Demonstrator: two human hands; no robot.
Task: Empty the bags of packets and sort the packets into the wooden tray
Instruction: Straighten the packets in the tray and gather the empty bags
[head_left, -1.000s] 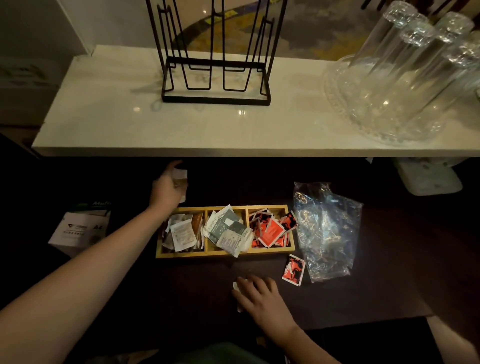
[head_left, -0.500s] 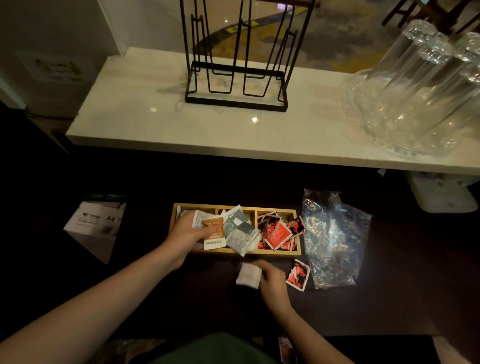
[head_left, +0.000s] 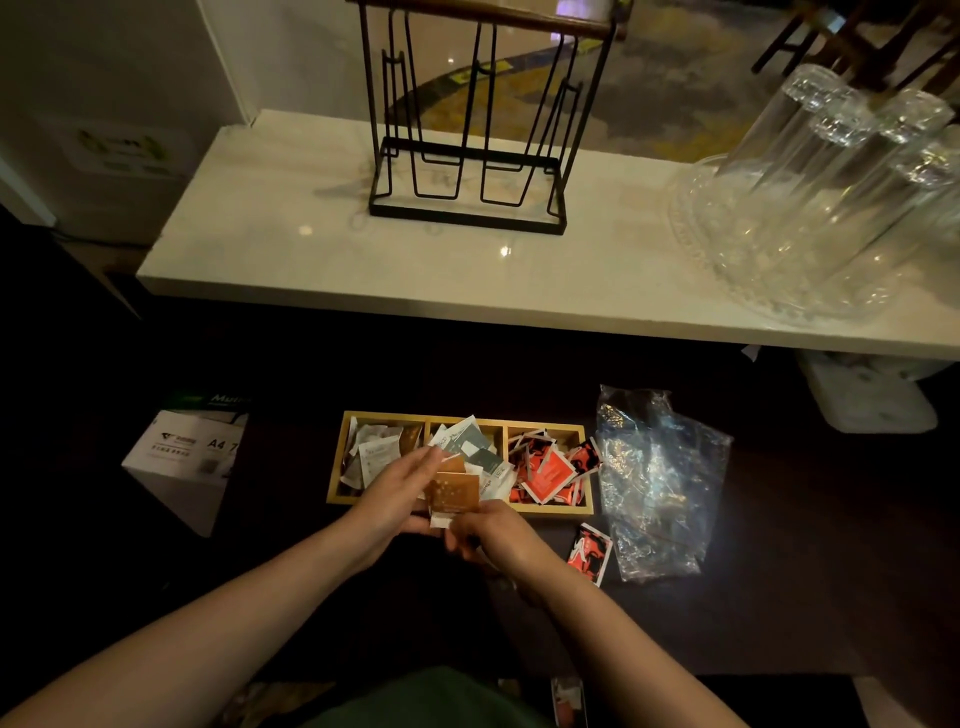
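Observation:
A wooden tray (head_left: 387, 417) with three compartments lies on the dark table, holding pale packets on the left, grey-white ones in the middle and red ones on the right. Just in front of its middle, my left hand (head_left: 396, 493) and my right hand (head_left: 488, 530) meet and together hold an orange-brown packet (head_left: 453, 491) with a white packet partly hidden under it. A loose red packet (head_left: 589, 552) lies on the table right of my right hand. A crumpled clear plastic bag (head_left: 657, 478) lies right of the tray.
A white marble shelf (head_left: 291, 249) runs above the table with a black wire rack (head_left: 467, 156) and upturned glasses on a glass tray (head_left: 831, 208). A white A4 paper box (head_left: 182, 457) stands left of the tray. A white object (head_left: 867, 395) sits under the shelf at right.
My left hand came off the tray with the orange-brown packet and my right hand brought the white packet up; both hands now meet in front of the tray.

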